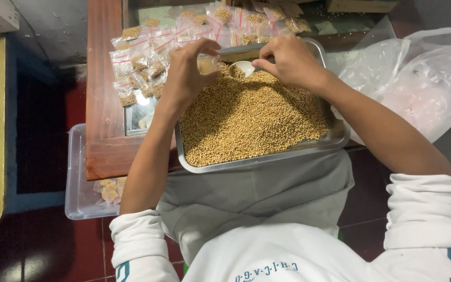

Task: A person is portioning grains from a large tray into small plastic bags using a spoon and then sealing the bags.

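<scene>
**Spoon and small bag over seed tray**

Left hand (186,73) pinches a small clear plastic bag (207,63), fingers curled shut on it, at the tray's far edge. Right hand (288,60) closed around a white spoon (245,67), bowl resting on the seeds just beside the bag. Metal tray (335,138) sits on the lap, heaped with small round tan seeds (251,117). Filled, sealed packets (142,65) lie spread on the wooden table (100,78) beyond. Clear bin (76,172) on the floor, left.
</scene>
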